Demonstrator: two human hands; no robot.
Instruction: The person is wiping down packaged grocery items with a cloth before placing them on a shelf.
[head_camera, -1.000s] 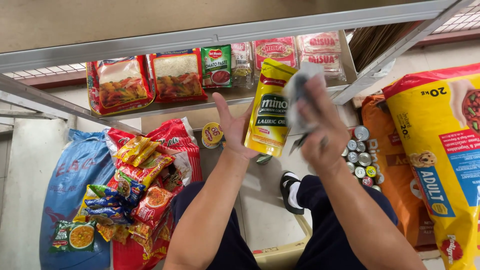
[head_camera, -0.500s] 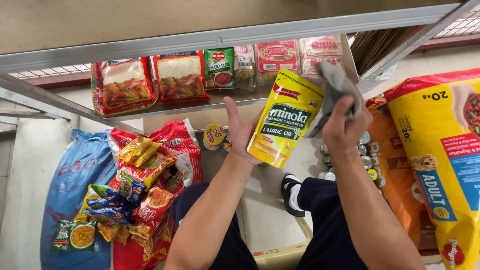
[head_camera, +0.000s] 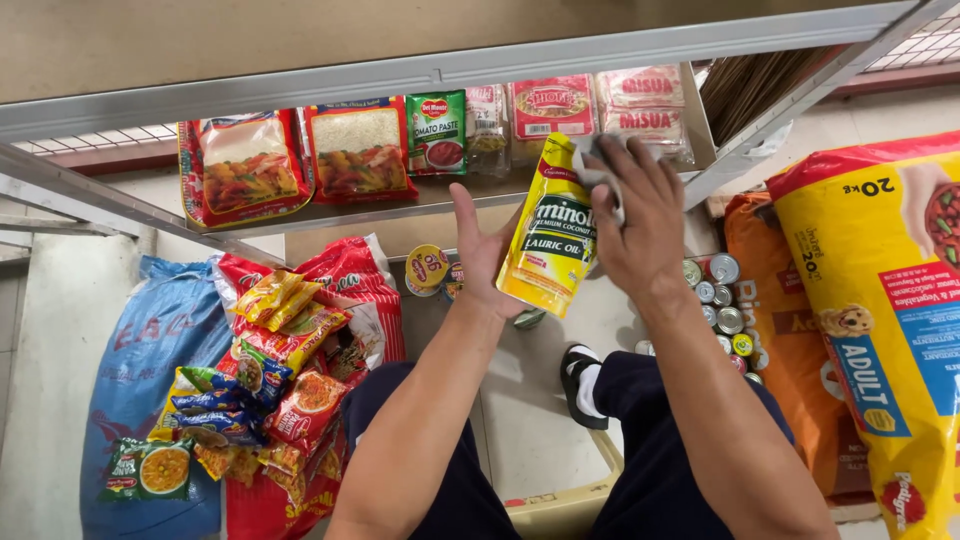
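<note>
Your left hand (head_camera: 487, 262) cups yellow oil pouch (head_camera: 553, 232), fingers open | right hand (head_camera: 640, 225) at 3 o'clock presses grey cloth (head_camera: 592, 170) on it, fingers spread.

My arms are bare from the elbows down to the wrists — no sleeves reach into view, no watch, no bracelet, no rings on either my left hand (head_camera: 483, 262) or my right hand (head_camera: 640, 225). The fingernails I can see are short and plain. Below the arms I wear dark navy trousers (head_camera: 660, 470), smooth cloth with no visible pattern or stripes, covering both legs. On one foot there is a white sock (head_camera: 591, 388) inside a black slide sandal (head_camera: 577, 375) with a broad strap across the top — the other foot is hidden from view.
</note>
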